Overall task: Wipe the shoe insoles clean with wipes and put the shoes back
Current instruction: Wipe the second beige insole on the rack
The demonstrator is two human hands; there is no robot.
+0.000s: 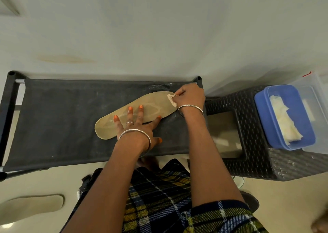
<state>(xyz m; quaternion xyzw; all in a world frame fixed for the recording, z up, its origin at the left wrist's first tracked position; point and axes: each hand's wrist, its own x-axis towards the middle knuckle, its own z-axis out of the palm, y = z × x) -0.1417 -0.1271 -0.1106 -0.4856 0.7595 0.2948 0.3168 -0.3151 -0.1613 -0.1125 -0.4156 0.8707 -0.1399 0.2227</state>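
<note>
A tan insole (pixel 152 106) lies slantwise on the black fabric shelf of a shoe rack (pixel 58 119). My left hand (pixel 136 126) presses flat on its middle, fingers spread. At the insole's far right end my right hand (pixel 190 95) is closed on a crumpled, soiled wipe (pixel 172 99), which touches the insole's edge. A second tan insole (pixel 32 206) rests on the floor at the lower left.
A blue tub (pixel 264 112) holding white wipes sits on a dark wicker stool (pixel 252 161) to the right of the rack, a clear lid (pixel 314 85) behind it. The wall runs close behind the rack. Dark shoes (pixel 250 200) show partly on the floor by my plaid clothing.
</note>
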